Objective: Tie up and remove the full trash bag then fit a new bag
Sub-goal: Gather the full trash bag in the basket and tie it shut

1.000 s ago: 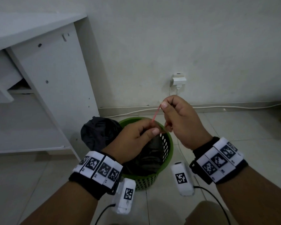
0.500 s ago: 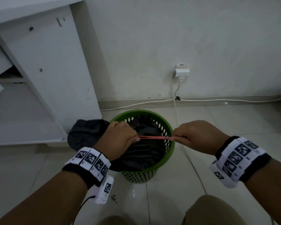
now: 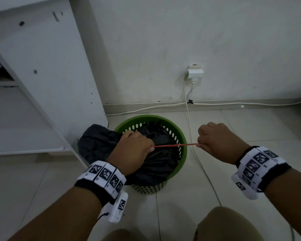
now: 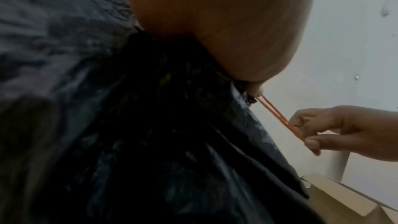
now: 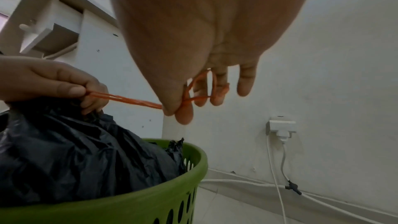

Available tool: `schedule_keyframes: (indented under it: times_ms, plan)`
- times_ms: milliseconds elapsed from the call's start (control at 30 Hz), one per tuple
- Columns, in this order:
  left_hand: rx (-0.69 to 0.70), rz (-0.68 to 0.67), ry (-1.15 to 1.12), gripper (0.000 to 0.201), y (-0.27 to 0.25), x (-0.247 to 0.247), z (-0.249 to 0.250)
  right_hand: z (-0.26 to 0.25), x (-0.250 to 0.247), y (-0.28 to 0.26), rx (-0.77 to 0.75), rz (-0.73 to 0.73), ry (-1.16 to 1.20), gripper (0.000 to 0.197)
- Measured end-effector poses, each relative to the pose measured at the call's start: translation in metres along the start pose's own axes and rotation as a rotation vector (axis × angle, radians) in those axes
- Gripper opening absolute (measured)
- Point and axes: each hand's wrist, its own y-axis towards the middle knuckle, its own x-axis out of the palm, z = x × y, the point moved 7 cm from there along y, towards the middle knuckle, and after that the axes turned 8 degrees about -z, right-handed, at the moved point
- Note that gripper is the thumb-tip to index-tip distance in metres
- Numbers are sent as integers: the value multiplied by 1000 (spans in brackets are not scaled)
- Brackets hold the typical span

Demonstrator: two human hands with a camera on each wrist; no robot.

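A black trash bag [image 3: 161,164] fills the green perforated bin [image 3: 182,153] on the floor. My left hand [image 3: 146,148] grips the gathered bag neck over the bin's left side, and its thumb pinches one end of a red rubber band [image 3: 175,145]. My right hand [image 3: 203,145] pinches the other end to the right of the bin, so the band is stretched taut and level. In the right wrist view the band [image 5: 129,100] runs from my left hand [image 5: 56,81] and loops round my right fingers [image 5: 217,96]. The left wrist view shows the bag [image 4: 129,125] and the doubled band [image 4: 277,117].
A dark bundle of bag plastic [image 3: 96,141] bulges left of the bin against the white desk panel [image 3: 56,84]. A wall socket with a plug [image 3: 195,73] and white cables [image 3: 195,153] lie behind and right of the bin. A cardboard box [image 4: 344,198] stands nearby.
The hands came down from chest height to the bin. The band, short and slanted before, is now pulled out level, and my right hand has moved further right, lengthening it.
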Motion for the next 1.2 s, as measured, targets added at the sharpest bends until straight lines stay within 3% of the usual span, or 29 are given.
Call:
schedule_keyframes:
  times_ms: [133,233,267,333,433,567,667,833,933,1100,1200]
  plan:
    - [-26,101,24,29,1,-3,7,-9,-15,8,145,-33,-5,27]
    - [-3,149,47,24,4,-8,20,-34,-31,22,177,23,109,59]
    - [10,161,55,22,5,-9,25,-47,-35,27,139,59,187,62]
    - [24,170,73,17,6,-9,34,-72,-37,36,57,85,432,52]
    - [-5,180,95,15,3,-8,35,-81,-24,41,125,42,864,28]
    - [-8,188,102,17,-1,-7,39,-83,-13,42,167,54,1024,24]
    - [61,185,116,26,-2,-5,40,-82,-12,39,111,52,947,27]
    - [153,127,190,31,-6,3,35,-88,-16,33,-122,-64,700,25]
    - [126,81,226,35,-8,4,23,-90,-19,28,-217,-38,532,42]
    - [88,-49,162,31,-3,8,26,-83,-7,26,-178,-44,321,54]
    - [109,15,-88,33,-12,-3,28,-76,-9,20,-120,93,200,39]
